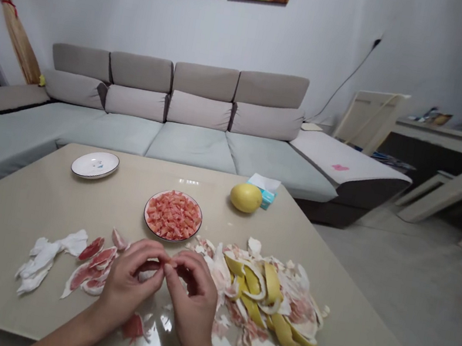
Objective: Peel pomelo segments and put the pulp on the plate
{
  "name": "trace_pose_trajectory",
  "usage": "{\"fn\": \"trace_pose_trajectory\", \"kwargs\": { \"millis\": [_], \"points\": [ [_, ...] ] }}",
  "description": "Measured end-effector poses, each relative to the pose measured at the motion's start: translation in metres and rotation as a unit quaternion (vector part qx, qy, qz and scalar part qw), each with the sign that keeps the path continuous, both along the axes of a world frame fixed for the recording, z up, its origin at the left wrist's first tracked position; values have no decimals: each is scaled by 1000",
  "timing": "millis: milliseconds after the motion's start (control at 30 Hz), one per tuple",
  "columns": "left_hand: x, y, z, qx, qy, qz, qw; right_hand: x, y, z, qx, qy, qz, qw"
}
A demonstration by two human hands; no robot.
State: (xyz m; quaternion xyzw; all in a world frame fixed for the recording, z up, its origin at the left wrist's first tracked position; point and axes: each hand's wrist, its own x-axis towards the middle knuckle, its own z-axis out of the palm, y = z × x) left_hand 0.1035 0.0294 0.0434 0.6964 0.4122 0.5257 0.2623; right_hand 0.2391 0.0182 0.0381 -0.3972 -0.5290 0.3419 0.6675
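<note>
Head view: the left hand [129, 280] and right hand [190, 300] pinch something tiny, hidden between their fingertips. Fibrous yellow pomelo rind [271, 284] lies just beside.

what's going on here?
A person's left hand and right hand meet at the fingertips over a beige table, pinching something small that is mostly hidden. Diced pink pomelo flesh fills a plate just ahead. A heap of yellow and white pomelo peel lies to the right, pink-flecked membrane pieces lie to the left, and a whole pomelo sits farther back.
</note>
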Motion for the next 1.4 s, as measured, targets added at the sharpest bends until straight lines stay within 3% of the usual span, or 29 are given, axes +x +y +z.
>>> {"fn": "trace_pose_trajectory", "kwargs": {
  "millis": [133, 267, 433, 533, 600, 733, 900, 1033, 1167, 1300, 1400],
  "points": [
    [1, -4, 5, 0, 8, -13, 1000, 3, -1, -1, 3, 37, 45, 998],
    [-1, -2, 9, -116, -36, -88, 989, 13, 5, -2, -84, 88, 159, 980],
    [-9, 3, 15, -286, -122, -183, 933, 17, 10, -7, -175, 124, 262, 941],
    [-11, 2, 14, -316, -141, -199, 917, 12, 12, -11, -194, 160, 287, 924],
    [-9, 1, 12, -308, -139, -195, 921, 9, 12, -14, -212, 194, 300, 910],
    [-4, -1, 9, -239, -112, -146, 953, 9, 11, -16, -216, 211, 296, 906],
    [-7, -1, 13, -223, -119, -95, 963, 17, 10, -7, -146, 57, 225, 962],
    [-12, 0, 13, -238, -110, -70, 963, 17, 7, 2, -103, -16, 166, 981],
    [-12, -2, 11, -240, -127, -85, 959, 14, 5, 4, -76, -45, 141, 986],
    [-10, -5, 14, -194, -96, -97, 971, 12, 3, 6, -58, -33, 130, 989],
    [-10, -5, 17, -193, -103, -111, 970, 13, 3, 6, -72, -5, 150, 986]
  ]
}}
